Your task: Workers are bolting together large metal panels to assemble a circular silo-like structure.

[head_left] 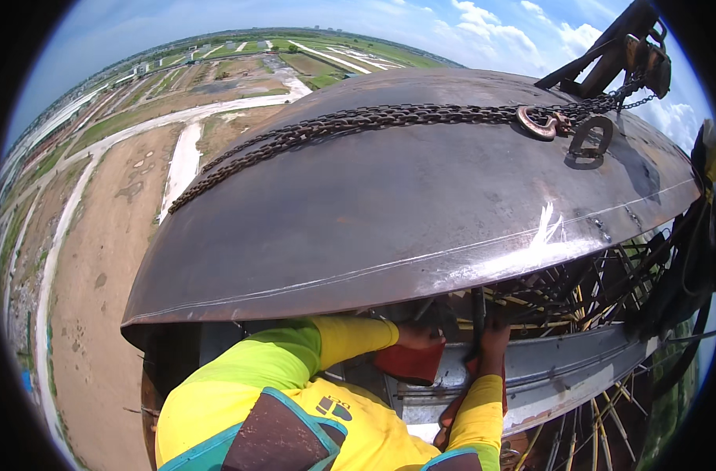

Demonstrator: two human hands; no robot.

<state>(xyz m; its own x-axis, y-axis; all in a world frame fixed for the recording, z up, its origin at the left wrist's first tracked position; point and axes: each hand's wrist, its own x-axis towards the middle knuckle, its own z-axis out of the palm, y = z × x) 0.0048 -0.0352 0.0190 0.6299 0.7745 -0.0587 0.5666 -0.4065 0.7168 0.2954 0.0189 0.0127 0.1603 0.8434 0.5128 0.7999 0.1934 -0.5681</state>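
My left hand (422,336) is reached in under the lower edge of a large curved dark steel plate (350,220). A red flap of cloth or leather (411,361) hangs just below it. Beside a dark upright bar (478,310) is my right hand (495,337), raised close to the plate's underside. Shadow hides the fingers of both hands, so whether either grips anything is unclear. Yellow sleeves cover both my forearms. A grey metal beam (562,361) runs below and beyond my right hand.
Rusty chains (334,122) lie across the plate, with a hook (540,124) and a welded lug (589,141) at the right. A steel bracket (601,59) rises at the far right. Scaffold poles (601,432) stand below the beam. Bare ground (106,259) lies far below, leftward.
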